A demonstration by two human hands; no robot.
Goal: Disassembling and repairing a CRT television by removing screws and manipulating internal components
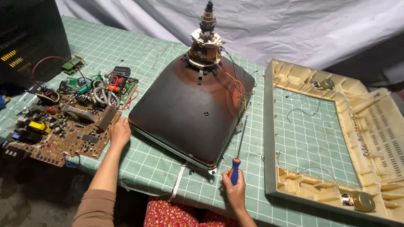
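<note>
A dark picture tube (189, 113) lies face down in the middle of the frame on a desk (168, 164) covered with a green checked cloth, its neck (205, 35) with copper windings and coloured wires standing up toward the top centre. The face of the tube is hidden against the cloth.

The left hand (120, 132) rests flat at the tube's lower left edge, fingers spread loosely and closed on nothing; its fingertips touch or nearly touch the rim, and which is hard to tell. The right hand (235, 189), at the lower centre, is wrapped around the blue and orange handle of a screwdriver (238, 151), whose thin shaft runs up along the tube's right side. Its tip is lost among the wires there, so what it meets cannot be made out.

At the left of the frame lies a brown circuit board (63, 130) crowded with parts, its far corner cut off by the edge. A smaller green board (73, 64) sits above it. At the right lies a cream plastic front frame (286, 75), partly cut off, with round speakers (362, 201) at two corners
</note>
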